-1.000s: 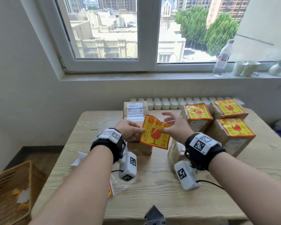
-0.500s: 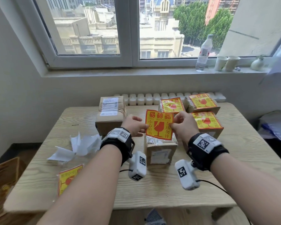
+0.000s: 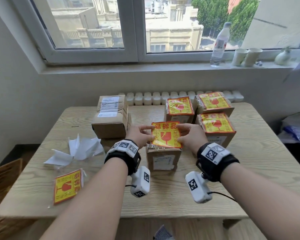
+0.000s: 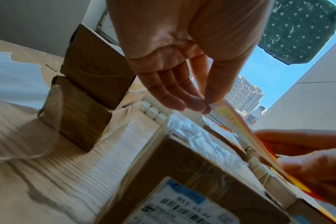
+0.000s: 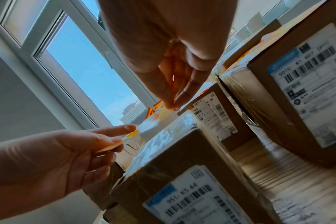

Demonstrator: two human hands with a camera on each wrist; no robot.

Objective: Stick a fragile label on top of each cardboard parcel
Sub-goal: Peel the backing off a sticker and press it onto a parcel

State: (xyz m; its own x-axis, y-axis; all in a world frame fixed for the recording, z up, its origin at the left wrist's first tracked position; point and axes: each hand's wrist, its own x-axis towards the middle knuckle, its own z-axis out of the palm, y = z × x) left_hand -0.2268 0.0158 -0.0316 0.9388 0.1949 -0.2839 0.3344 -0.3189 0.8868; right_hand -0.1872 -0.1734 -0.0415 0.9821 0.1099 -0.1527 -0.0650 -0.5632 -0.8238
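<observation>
A second ago the fragile label (image 3: 166,134) hung tilted and curled in front of the unlabelled parcel (image 3: 163,159). Now it lies flatter, lowered just over that parcel's top, with the left hand (image 3: 140,135) and right hand (image 3: 190,137) moved to pinch its side edges.

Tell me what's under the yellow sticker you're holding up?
Under the sticker, pinched by the left hand and right hand, stands a brown box with a white shipping slip on its front. In the head view the sticker covers the box's top.
</observation>
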